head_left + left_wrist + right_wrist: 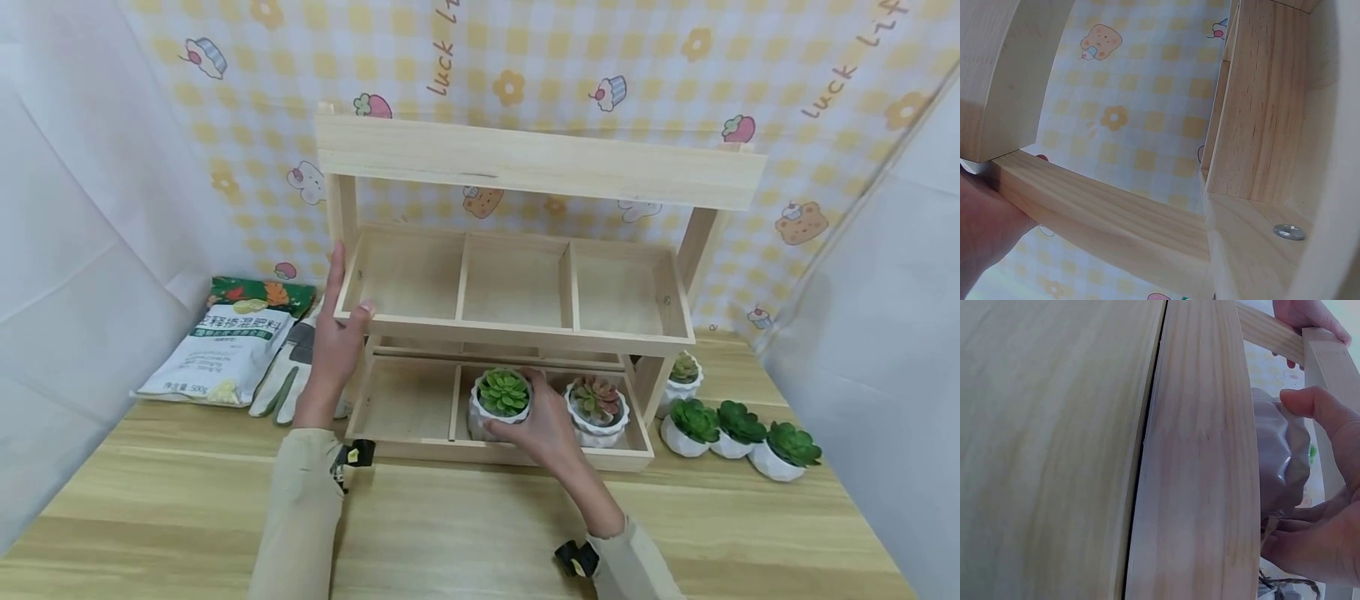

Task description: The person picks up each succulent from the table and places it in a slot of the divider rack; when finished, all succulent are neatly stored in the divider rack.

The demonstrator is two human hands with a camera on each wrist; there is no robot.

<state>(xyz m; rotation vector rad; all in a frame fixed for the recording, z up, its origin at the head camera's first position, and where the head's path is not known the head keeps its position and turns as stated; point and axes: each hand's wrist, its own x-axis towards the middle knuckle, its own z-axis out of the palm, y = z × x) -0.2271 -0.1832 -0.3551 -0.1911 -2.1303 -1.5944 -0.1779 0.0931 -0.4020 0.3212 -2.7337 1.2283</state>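
A two-tier wooden plant shelf (517, 333) stands before me, each tier split into compartments. My left hand (337, 346) holds the left end of its upper tier, thumb over the front edge; the left wrist view shows part of that hand (988, 231) beside a wooden bar. In the lower tier's middle compartment, my right hand (551, 425) grips a white pot (480, 423) with a bright green succulent (503, 392). Thumb and fingers lie on opposite sides of the pot (1275, 450) in the right wrist view. A reddish succulent (596, 400) in a white pot occupies the right compartment.
Several potted succulents (738, 433) stand on the table (450, 533) to the right of the shelf. Left of it lie a fertiliser bag (232, 350) and a pair of gloves (281, 383). A checked cloth (555, 50) hangs behind.
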